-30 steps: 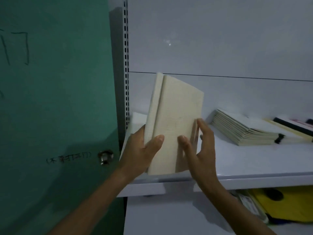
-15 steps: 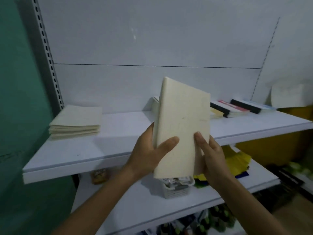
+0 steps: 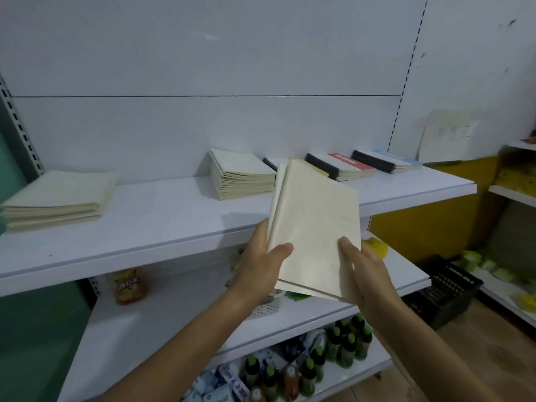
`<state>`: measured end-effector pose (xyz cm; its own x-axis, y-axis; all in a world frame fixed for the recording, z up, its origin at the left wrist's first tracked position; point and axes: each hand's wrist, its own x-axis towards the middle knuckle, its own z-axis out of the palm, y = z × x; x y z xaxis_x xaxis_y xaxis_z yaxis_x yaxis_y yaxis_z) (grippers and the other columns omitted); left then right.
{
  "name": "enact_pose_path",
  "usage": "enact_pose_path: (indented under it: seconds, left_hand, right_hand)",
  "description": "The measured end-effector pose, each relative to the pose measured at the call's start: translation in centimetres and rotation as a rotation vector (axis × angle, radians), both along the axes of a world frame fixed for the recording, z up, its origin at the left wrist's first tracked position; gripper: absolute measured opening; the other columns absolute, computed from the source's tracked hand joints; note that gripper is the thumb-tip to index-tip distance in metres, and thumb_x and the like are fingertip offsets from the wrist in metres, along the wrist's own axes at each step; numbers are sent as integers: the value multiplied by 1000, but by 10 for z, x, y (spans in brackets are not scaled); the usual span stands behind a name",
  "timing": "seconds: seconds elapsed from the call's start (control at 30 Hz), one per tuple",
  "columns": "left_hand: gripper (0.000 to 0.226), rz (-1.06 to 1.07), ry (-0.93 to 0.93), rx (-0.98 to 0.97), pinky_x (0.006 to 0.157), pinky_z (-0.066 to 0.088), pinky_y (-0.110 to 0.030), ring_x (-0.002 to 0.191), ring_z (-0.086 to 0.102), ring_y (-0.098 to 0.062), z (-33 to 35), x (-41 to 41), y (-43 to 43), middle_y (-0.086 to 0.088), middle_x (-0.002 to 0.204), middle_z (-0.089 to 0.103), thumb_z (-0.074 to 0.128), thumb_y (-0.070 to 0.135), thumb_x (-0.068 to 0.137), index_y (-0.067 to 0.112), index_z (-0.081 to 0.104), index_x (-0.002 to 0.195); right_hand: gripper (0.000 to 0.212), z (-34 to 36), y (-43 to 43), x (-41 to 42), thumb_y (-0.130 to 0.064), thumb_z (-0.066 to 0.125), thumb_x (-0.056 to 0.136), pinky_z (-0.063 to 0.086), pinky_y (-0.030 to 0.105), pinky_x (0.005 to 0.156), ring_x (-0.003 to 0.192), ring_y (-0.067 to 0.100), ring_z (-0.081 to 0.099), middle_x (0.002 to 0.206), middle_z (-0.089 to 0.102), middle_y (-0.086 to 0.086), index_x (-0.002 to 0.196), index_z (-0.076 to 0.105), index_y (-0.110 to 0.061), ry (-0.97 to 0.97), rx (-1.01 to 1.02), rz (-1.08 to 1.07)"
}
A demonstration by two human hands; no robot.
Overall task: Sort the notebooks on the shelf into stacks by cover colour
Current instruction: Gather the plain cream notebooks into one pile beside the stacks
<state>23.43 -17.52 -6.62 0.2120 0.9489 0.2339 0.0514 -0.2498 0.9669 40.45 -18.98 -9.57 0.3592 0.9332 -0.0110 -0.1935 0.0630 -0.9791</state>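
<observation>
Both hands hold a pair of cream notebooks nearly upright in front of the front edge of the white shelf. The left hand grips their left edge with its thumb on the cover, and the right hand grips the lower right corner. On the shelf, a cream stack lies at the left end, a taller cream stack sits mid-shelf by the back edge, and black-spined notebooks lie toward the right end.
</observation>
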Motion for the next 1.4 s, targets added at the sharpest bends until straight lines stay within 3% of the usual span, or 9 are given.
enact_pose_path:
  seconds: [0.17,0.33,0.57,0.77,0.9,1.1,1.2,1.3,1.4]
  left_hand:
    - [24,30,31,0,83,53,-29,100,64,-10,1,13,25,11,107,67,51,16,96,37,53,107]
    - [24,-14,120,46,83,54,-29,97,64,-4,-1,25,61,15,107,66,51,26,96,37,47,117]
    - [39,-36,197,125,86,52,-24,104,60,-3,26,27,144,18,114,61,52,32,95,30,41,132]
    - [83,118,386,180,87,34,-21,107,48,-7,58,4,213,16,126,45,48,39,96,31,-14,150]
    - [80,233,487,155,96,31,-22,131,40,-15,67,-25,254,6,149,36,46,45,95,25,-8,152]
    - [73,276,518,15,117,17,-34,146,14,-18,57,-55,305,-3,160,6,41,46,97,19,4,153]
    - [60,299,461,-40,119,6,-34,147,-2,-15,41,-60,317,-4,159,-15,41,41,98,18,23,150]
    - [47,334,240,-3,118,13,-33,145,14,-12,31,-58,320,-2,159,15,45,40,96,23,44,140]
    - [30,386,40,60,108,34,-33,125,47,-15,27,-56,314,3,134,52,43,36,97,27,61,120]
  right_hand:
    - [22,-1,21,9,-29,53,96,51,29,69,95,17,64,109,67,-4,117,57,-23,-40,4,-4]
    - [28,-2,54,25,-29,55,95,53,45,87,101,20,63,113,66,-1,122,55,-22,-93,28,-48]
    - [33,27,138,36,-33,59,91,54,38,81,100,20,62,112,64,-2,121,53,-22,-191,86,-40]
    - [24,67,230,17,-31,56,94,54,34,78,96,19,63,107,67,-3,117,57,-21,-269,126,73]
    - [20,83,290,-12,-29,57,94,54,29,65,88,19,64,100,67,2,109,58,-15,-318,45,171]
    - [40,83,351,-44,-33,65,86,54,40,75,83,30,65,96,68,18,100,62,4,-605,-8,220]
    - [37,74,365,-46,-33,60,89,46,24,60,74,23,59,83,64,9,97,64,3,-782,-47,287]
    - [28,66,371,-49,-34,60,90,45,13,53,74,14,61,86,65,0,103,61,-9,-705,-84,399]
    - [38,59,377,-51,-39,66,84,53,31,72,82,19,67,97,70,6,109,60,-11,-539,-128,468]
